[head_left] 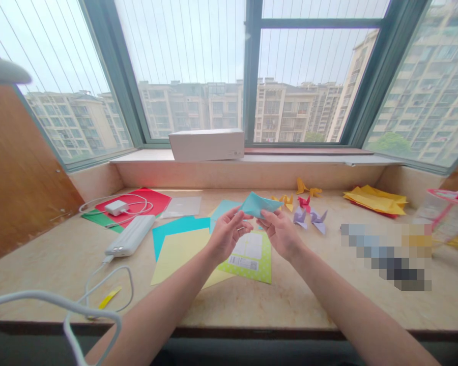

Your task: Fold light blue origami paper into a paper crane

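A folded light blue paper piece point(258, 204) is held up above the stone counter point(297, 295) between both hands. My left hand point(227, 231) pinches its lower left side, fingers curled. My right hand point(279, 231) pinches its lower right side. Under the hands lie flat sheets: a teal one point(175, 231), a pale yellow one point(179, 254), and a green dotted packet with a white label point(252, 256). Finished folded paper figures stand just beyond: purple ones point(309, 217), a red one point(304, 202), yellow ones point(303, 189).
A white power bank point(132, 235) with cables and a white charger point(116, 207) on red and green sheets lie at the left. A stack of yellow paper point(376, 199) sits far right, a pink wire rack point(452, 208) beside it. A white box point(206, 145) rests on the window sill.
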